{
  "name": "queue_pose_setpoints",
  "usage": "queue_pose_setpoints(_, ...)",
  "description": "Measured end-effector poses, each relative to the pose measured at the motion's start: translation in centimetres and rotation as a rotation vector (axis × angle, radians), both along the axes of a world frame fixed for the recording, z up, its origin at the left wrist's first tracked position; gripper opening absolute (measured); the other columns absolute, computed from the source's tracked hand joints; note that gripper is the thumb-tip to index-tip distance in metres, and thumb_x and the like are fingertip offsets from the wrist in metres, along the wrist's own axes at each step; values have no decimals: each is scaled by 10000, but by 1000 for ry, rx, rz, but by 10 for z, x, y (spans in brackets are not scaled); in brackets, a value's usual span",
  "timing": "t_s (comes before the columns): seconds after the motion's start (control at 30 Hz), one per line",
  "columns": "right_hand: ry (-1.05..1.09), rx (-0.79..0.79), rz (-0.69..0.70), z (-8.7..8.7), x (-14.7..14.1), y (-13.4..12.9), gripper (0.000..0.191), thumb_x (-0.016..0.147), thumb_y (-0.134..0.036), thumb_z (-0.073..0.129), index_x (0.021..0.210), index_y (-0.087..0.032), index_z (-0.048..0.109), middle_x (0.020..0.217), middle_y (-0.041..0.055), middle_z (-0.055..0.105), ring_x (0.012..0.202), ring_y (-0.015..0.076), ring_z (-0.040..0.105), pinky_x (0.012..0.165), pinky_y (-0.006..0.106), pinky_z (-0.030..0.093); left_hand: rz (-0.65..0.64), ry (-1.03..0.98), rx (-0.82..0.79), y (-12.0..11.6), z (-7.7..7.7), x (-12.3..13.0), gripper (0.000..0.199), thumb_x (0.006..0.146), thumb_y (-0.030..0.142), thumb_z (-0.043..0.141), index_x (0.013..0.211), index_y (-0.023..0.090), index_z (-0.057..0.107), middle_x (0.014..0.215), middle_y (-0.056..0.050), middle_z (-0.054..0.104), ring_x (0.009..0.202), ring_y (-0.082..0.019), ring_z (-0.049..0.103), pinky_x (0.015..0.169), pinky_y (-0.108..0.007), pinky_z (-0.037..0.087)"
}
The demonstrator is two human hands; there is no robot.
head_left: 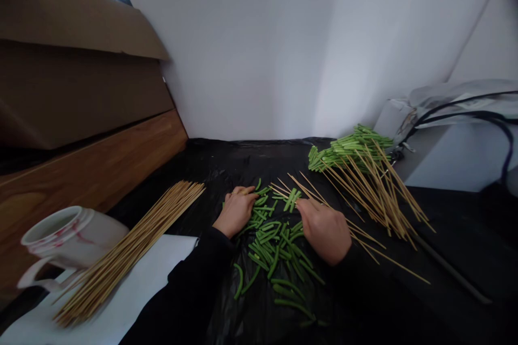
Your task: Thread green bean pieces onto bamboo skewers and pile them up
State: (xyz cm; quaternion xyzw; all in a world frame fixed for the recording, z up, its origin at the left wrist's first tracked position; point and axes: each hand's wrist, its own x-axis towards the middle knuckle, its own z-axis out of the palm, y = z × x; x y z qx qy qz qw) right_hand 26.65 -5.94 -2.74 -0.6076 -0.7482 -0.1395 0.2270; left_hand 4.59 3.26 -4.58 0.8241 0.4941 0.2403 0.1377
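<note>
My right hand [326, 229] is closed on a bamboo skewer, and several short green stalk pieces [292, 200] sit side by side across it at the fingertips. My left hand [236, 211] reaches into the far left of a loose pile of cut green stalks [267, 242], which look like green beans or garlic scapes. Its fingers are bent together at the pile, and what they pinch is hidden. More loose skewers [311, 188] lie behind and under my right hand.
Filled skewers [376, 194] are stacked at the back right, green ends toward the wall. At left, a bundle of bare skewers [137, 248] leans by a tipped white mug [76, 237] over a white sheet [178, 248]. A cardboard box [81, 86] and cables [465, 113] flank the black plastic-covered surface [238, 159].
</note>
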Motion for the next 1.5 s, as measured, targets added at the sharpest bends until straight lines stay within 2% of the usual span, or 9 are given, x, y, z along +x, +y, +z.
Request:
queue_pose_setpoints(0.23, -1, -24, 0, 1, -1, -1, 193, 912, -175, 459, 960, -210, 644, 845, 4, 670, 696, 129, 593, 575, 284, 263, 8, -111, 70, 1, 4, 2, 185, 820, 264, 573, 873, 238, 749, 1025, -78, 722, 1021, -262, 536, 905, -397, 360)
queue_pose_setpoints(0.37, 7, -25, 1, 1, -1, -1, 200, 918, -178, 450, 957, -212, 644, 856, 2, 673, 703, 126, 599, 578, 284, 269, 160, -137, 175, -7, 15, 1, 148, 758, 330, 647, 712, 207, 718, 792, -50, 715, 812, -210, 584, 766, -315, 414)
queue_pose_setpoints(0.47, 4, -15, 5, 1, -1, -1, 204, 920, -180, 446, 959, -208, 644, 849, 7, 673, 703, 125, 598, 577, 279, 273, 251, -239, 87, -10, 18, 2, 172, 731, 341, 659, 656, 186, 664, 652, -10, 658, 577, -140, 520, 604, -268, 386)
queue_pose_setpoints(0.53, 3, -9, 10, 2, -1, -2, 212, 921, -178, 438, 957, -207, 645, 832, 9, 671, 701, 126, 597, 578, 276, 277, 243, -370, 16, -10, 17, 3, 192, 716, 339, 667, 632, 176, 611, 615, 12, 621, 534, -114, 485, 554, -242, 358)
queue_pose_setpoints(0.7, 10, 7, 26, 2, -2, -3, 224, 924, -172, 427, 950, -207, 647, 807, 10, 664, 682, 122, 593, 579, 275, 284, 194, -828, -175, -10, 20, 7, 238, 684, 349, 716, 683, 157, 577, 579, 35, 569, 540, -92, 489, 535, -206, 357)
queue_pose_setpoints(0.83, 12, 30, 55, -1, -3, -3, 213, 918, -168, 438, 957, -203, 645, 813, 8, 662, 682, 120, 595, 583, 278, 289, 134, -1165, -413, -14, 26, 9, 408, 653, 290, 772, 1021, 165, 645, 698, 24, 629, 634, -89, 565, 622, -202, 426)
queue_pose_setpoints(0.9, 24, 33, 77, -2, -4, -4, 214, 917, -157, 435, 953, -201, 641, 832, 9, 666, 702, 119, 601, 591, 278, 293, 85, -1254, -544, -15, 26, 9, 440, 650, 270, 784, 1058, 151, 666, 735, 3, 646, 651, -76, 568, 648, -192, 441)
queue_pose_setpoints(1.17, 36, 9, 110, -1, -5, -4, 236, 924, -156, 408, 963, -195, 637, 837, 13, 672, 716, 125, 601, 609, 272, 303, -29, -1318, -810, -22, 25, 15, 298, 708, 235, 765, 966, 92, 721, 737, -27, 651, 633, -54, 565, 631, -159, 464)
queue_pose_setpoints(1.5, 25, 23, 98, 2, -4, -5, 242, 922, -162, 411, 975, -196, 645, 839, 22, 671, 707, 124, 599, 588, 262, 304, 7, -1290, -853, -25, 27, 17, 276, 703, 183, 769, 960, 100, 712, 852, -92, 719, 699, -98, 642, 633, -170, 498)
